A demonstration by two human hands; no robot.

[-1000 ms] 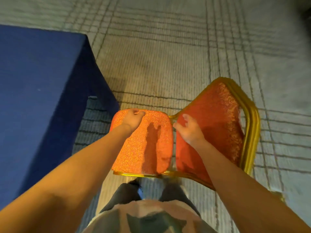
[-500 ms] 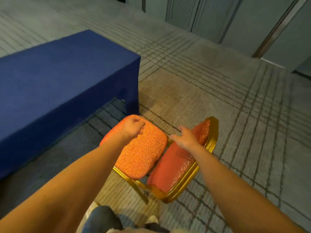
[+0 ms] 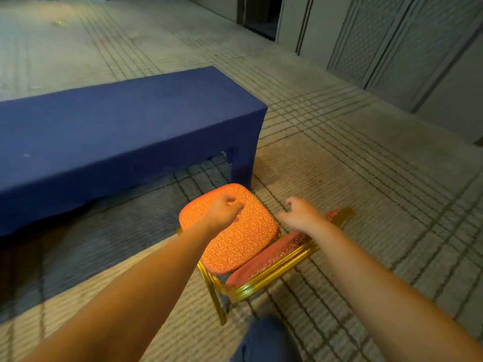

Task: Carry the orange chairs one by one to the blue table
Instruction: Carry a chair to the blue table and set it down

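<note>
An orange chair (image 3: 236, 246) with a gold frame stands on the carpet just in front of the near right corner of the blue table (image 3: 117, 121). Its patterned seat faces the table and its backrest (image 3: 285, 248) points towards me. My left hand (image 3: 224, 209) hovers over the seat with loosely curled fingers and holds nothing. Just right of the seat, above the backrest's top, my right hand (image 3: 300, 214) is lifted off the chair, its fingers relaxed and curled.
Striped carpet (image 3: 366, 192) spreads all around. Grey wall panels (image 3: 407, 40) and a dark doorway (image 3: 258, 14) lie far right and behind the table. My leg (image 3: 264, 340) is at the bottom edge, close behind the chair.
Both hands have let go of the chair, the left off the seat edge and the right off the backrest. The view has tilted up, showing more of the table and room.
</note>
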